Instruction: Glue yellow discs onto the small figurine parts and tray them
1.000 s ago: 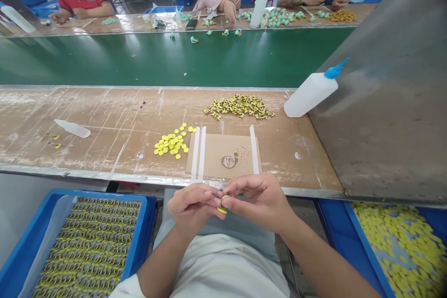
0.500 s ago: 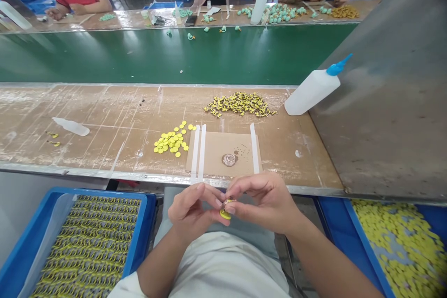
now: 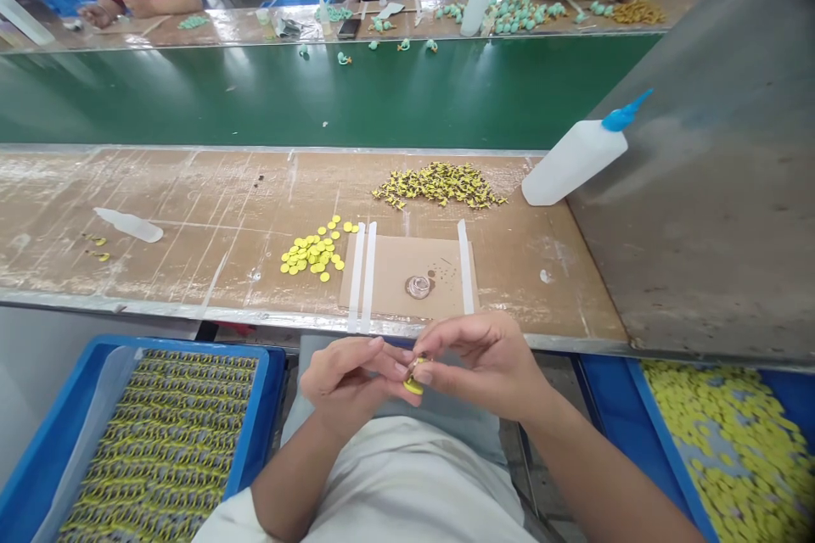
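My left hand and my right hand meet over my lap, just in front of the bench edge. Between the left fingertips is a yellow disc, seen nearly edge-on. My right thumb and index finger pinch a small yellow and dark piece against the disc; fingers partly hide it. Beyond the hands lies a cardboard sheet with white tape strips, carrying a small round blob of glue-like stuff. Left of it is a pile of yellow discs; behind it, a heap of yellow and dark pieces.
A white bottle with a blue nozzle leans against a metal panel. Blue trays hold rows of joined pieces at left and yellow discs at right. Behind a green belt, several people sit at another bench.
Both hands stay together over the lap, with the small piece still against the disc. The disc has tilted slightly and the fingers have shifted a little. The camera view has moved slightly.
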`<state>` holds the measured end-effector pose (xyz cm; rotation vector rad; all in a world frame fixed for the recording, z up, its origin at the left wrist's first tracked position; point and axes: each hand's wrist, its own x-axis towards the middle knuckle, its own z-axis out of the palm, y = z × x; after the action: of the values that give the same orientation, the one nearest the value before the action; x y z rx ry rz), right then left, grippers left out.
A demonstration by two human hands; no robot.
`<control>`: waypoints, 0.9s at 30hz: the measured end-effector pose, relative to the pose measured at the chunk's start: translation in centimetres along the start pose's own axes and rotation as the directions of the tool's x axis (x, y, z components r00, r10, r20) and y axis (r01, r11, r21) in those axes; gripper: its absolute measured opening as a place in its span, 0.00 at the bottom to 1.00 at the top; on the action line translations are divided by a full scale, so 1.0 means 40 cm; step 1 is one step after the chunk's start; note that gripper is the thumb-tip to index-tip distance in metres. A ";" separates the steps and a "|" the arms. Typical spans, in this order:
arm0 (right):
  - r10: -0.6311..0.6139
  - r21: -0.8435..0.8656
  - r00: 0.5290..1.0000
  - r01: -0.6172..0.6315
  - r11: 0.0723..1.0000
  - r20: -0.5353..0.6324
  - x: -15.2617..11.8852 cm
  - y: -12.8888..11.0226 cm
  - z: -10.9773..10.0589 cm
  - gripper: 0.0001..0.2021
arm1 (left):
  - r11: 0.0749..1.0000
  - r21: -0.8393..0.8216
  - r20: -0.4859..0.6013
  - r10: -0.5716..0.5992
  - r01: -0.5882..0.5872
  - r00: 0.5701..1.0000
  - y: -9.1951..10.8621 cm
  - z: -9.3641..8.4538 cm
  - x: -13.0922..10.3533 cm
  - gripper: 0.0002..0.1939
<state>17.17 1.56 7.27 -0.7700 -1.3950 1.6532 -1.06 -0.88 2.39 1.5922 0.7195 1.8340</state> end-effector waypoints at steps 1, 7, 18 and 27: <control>-0.001 -0.012 1.000 0.001 1.000 -0.015 0.000 0.002 -0.001 0.05 | 1.000 0.002 0.001 -0.007 0.007 1.000 -0.003 -0.001 -0.003 0.31; -0.019 -0.047 0.998 0.016 0.999 -0.068 0.000 0.011 -0.006 0.05 | 0.999 0.033 0.015 -0.006 0.006 1.000 -0.010 -0.005 -0.007 0.32; -0.018 -0.049 0.999 0.016 0.999 -0.027 -0.006 -0.001 -0.004 0.06 | 1.000 0.004 0.050 -0.005 0.005 0.999 0.002 -0.002 0.007 0.29; 0.136 0.120 0.934 -0.101 0.988 -0.330 0.012 0.026 0.026 0.12 | 0.978 0.146 -0.161 -0.128 0.152 0.979 -0.017 0.020 -0.013 0.30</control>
<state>15.86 1.42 6.47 -1.0407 -1.0325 1.5787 -0.16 -0.78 1.66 1.4680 1.0422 1.8462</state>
